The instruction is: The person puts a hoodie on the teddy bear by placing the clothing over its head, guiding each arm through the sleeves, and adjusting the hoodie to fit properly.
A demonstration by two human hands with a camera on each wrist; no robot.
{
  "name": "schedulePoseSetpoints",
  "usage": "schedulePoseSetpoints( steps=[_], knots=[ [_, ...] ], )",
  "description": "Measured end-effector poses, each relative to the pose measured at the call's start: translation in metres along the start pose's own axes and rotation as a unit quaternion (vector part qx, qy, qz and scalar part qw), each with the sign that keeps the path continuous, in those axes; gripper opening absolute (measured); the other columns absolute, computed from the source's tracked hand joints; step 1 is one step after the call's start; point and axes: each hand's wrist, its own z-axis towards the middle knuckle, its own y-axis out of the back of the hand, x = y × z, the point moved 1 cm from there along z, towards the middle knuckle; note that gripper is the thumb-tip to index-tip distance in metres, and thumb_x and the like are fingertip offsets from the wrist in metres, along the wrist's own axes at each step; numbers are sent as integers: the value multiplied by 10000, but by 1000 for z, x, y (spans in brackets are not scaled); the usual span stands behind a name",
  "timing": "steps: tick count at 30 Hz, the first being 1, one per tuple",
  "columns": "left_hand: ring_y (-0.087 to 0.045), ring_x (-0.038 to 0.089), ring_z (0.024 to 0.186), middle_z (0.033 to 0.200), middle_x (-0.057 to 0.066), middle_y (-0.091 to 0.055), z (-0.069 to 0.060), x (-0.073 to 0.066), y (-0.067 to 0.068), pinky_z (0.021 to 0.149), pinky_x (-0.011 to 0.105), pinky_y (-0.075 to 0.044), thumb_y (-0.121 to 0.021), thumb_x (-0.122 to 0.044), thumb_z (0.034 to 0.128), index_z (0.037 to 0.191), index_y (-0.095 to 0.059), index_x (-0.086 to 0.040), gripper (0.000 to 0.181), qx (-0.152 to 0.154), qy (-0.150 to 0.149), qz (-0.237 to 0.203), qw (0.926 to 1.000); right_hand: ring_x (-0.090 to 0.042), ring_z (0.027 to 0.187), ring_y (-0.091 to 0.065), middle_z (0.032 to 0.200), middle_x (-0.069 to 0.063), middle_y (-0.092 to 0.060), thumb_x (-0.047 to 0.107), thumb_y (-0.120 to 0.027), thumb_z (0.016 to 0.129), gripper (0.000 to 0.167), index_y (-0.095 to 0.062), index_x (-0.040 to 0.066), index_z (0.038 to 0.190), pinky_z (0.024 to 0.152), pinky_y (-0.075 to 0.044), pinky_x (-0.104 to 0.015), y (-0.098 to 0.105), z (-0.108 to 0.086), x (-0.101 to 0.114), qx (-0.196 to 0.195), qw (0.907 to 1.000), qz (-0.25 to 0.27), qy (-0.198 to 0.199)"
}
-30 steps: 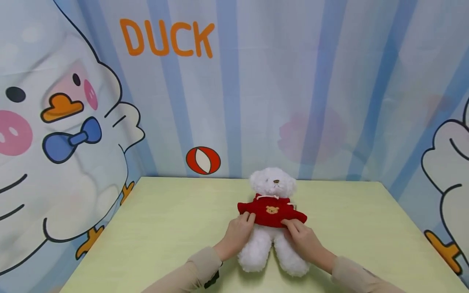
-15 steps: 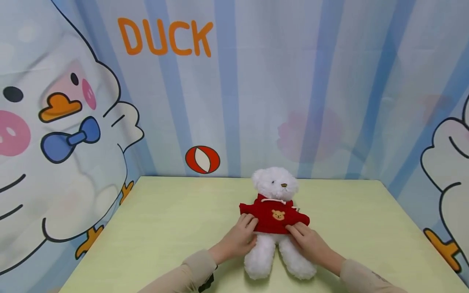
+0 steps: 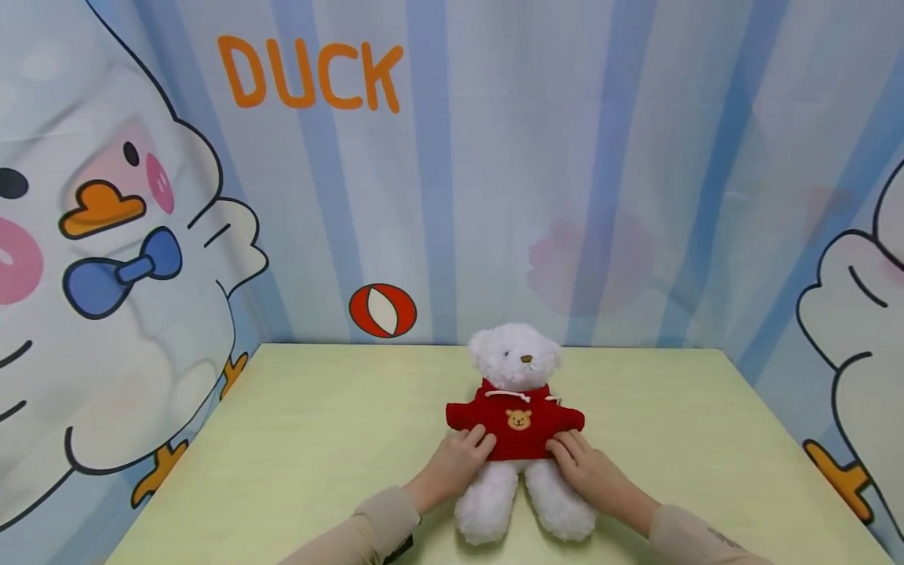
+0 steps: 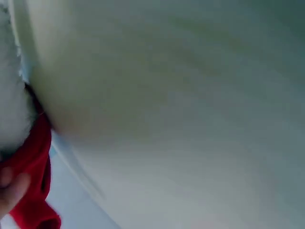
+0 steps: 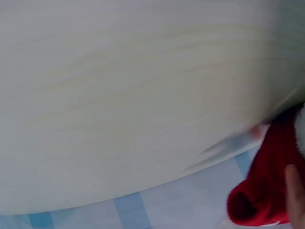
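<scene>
A white plush bear (image 3: 515, 357) is on the table, facing forward, its legs pointing toward me. It wears a red sweater (image 3: 519, 441) with a white drawstring at the neck and a tan bear face on the chest. My left hand (image 3: 452, 468) pinches the sweater's lower left side, and my right hand (image 3: 599, 477) pinches its lower right side. Both sleeves stick out sideways. In the left wrist view, fingers (image 4: 14, 192) lie against the red cloth. The right wrist view has a fingertip (image 5: 293, 188) on the cloth and an open sleeve end (image 5: 242, 205).
The pale yellow-green table (image 3: 339, 424) extends around the bear. Behind it hangs a blue-striped backdrop (image 3: 487, 180) printed with ducks and a red-and-white ball.
The sweater's hem has come down over the bear's belly toward its legs, with both hands at its sides. The bear's head and body have shifted slightly.
</scene>
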Motion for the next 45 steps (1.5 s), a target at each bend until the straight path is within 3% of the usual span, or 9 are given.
schedulePoseSetpoints(
  steps=[6,11,16,19,24,30,34,41,45],
  knots=[
    [-385,89,516,810,35,-449,10,0,18,420,141,-299,-572,-57,833,929,-449,-82,158,1187,68,-766,9900,-112,589,-489,758,-40,-512,142,-533,870,149,-501,6,923,521,-454,-198,12,4,-2,974,9871,505,-1166],
    [-332,61,468,823,28,-451,14,0,23,435,134,-269,-569,-96,839,997,-455,-94,194,1821,-46,-1266,9751,-133,699,-501,853,-41,-551,73,-686,716,284,-528,57,952,610,-476,-247,19,10,-11,1708,9752,947,-1039],
    [-397,86,625,785,-16,-505,17,3,26,533,167,-276,-584,-167,804,933,-556,-164,132,1409,-304,-1266,9814,-135,804,-390,783,44,-501,171,-693,686,179,-564,180,809,710,-386,-300,23,13,-20,1706,9781,1061,-540],
    [-371,129,788,837,-15,-497,21,8,25,649,230,-244,-575,-198,816,811,-617,-205,43,771,118,-1623,9837,-157,864,-361,791,41,-465,167,-688,686,159,-576,217,787,726,-370,-324,24,14,-24,1604,9781,1232,-483],
    [-358,204,953,1051,70,-414,28,22,15,749,314,-284,-609,-262,830,928,-556,-163,148,117,1697,-3011,9383,-203,971,-376,895,2,-488,210,-655,765,107,-600,262,840,768,-413,-360,22,8,-22,1703,9762,1295,-348],
    [-521,254,1040,1328,118,-260,30,32,5,844,333,-471,-715,-429,691,1330,-250,-245,811,1393,1753,-3798,8976,-49,788,-385,788,111,-476,230,-660,781,92,-605,274,722,649,-387,-216,22,3,-25,1132,9749,1710,-868],
    [-508,270,1086,1392,120,-217,27,33,5,871,348,-466,-728,-458,659,1346,-218,-298,870,1794,1584,-3925,8881,-68,713,-453,761,83,-517,123,-654,788,83,-614,167,730,577,-418,-193,19,5,-37,414,9520,2128,-2162],
    [-500,243,1106,1393,95,-258,23,35,7,884,351,-461,-696,-434,713,1342,-228,-300,796,1603,1745,-4023,8843,-307,923,-588,1106,-204,-577,45,-537,861,295,-519,-11,1151,696,-508,-287,7,16,-52,1038,8658,3532,-3388],
    [-533,249,1065,1392,101,-267,21,33,6,869,339,-469,-688,-463,711,1375,-200,-326,835,1598,1689,-3731,8982,-242,840,-558,916,-73,-618,95,-585,839,119,-611,55,948,700,-467,-364,9,20,-55,930,8708,3333,-3493]
  ],
)
